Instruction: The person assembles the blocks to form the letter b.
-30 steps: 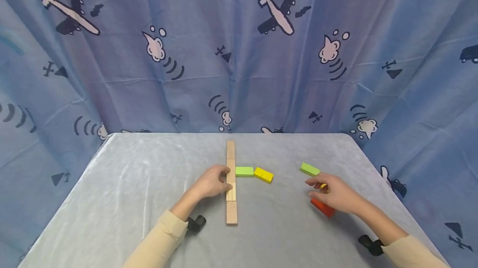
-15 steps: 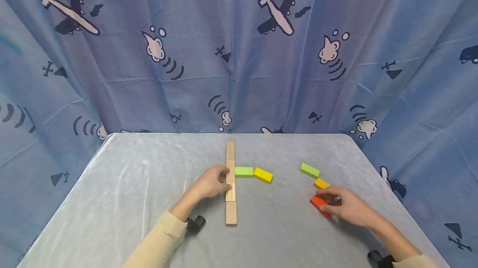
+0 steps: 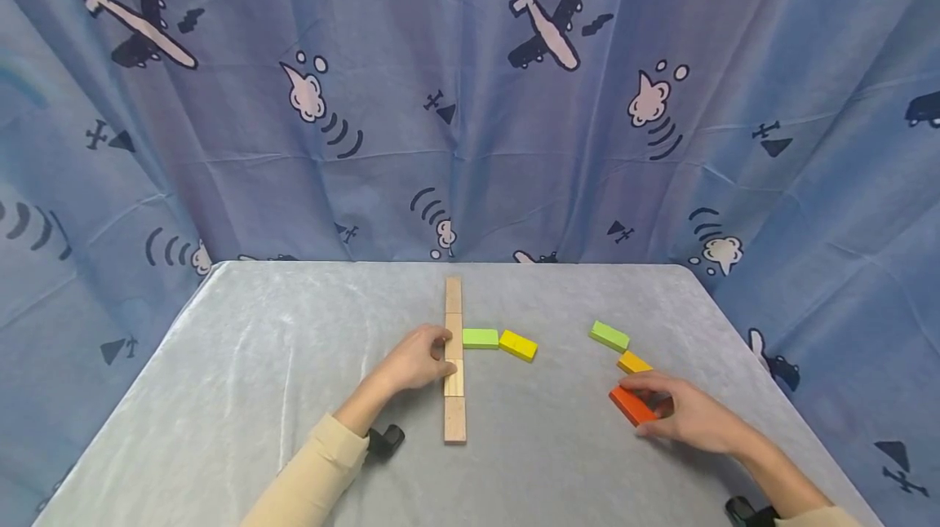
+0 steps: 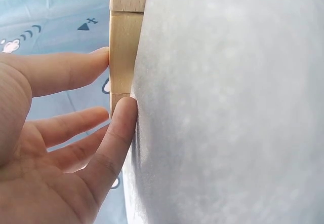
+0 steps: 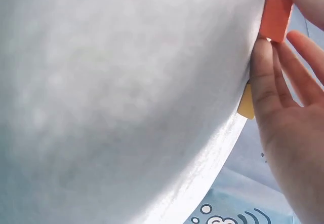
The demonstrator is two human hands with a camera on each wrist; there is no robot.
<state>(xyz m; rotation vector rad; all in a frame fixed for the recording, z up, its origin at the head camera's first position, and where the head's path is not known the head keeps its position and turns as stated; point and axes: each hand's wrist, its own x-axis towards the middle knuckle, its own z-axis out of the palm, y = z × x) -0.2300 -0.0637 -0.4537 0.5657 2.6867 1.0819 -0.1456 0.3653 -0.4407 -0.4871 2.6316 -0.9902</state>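
Note:
A straight row of plain wooden blocks [image 3: 454, 419] lies end to end on the table. Against its left side rests my left hand [image 3: 414, 360]; in the left wrist view, thumb and fingertips touch the wooden blocks [image 4: 125, 51] with the fingers fairly straight. On the right, my right hand [image 3: 686, 409] pinches a red block [image 3: 630, 406] between thumb and fingers. The right wrist view has this red block [image 5: 277, 15] between the thumb and the fingertips. Just beyond the fingers lies a yellow-orange block [image 3: 633, 362], partly covered by the hand in the head view.
A green block [image 3: 481, 338] meets the wooden row's right side, and a yellow block [image 3: 518, 346] angles off its end. Another green block [image 3: 609, 335] lies beyond the yellow-orange one. A grey cloth covers the table [image 3: 536, 462], with a patterned curtain [image 3: 367, 103] behind.
My right hand has moved down and right from over the yellow-orange block to the red block and taken hold of it. The red block has shifted slightly. My left hand stays put.

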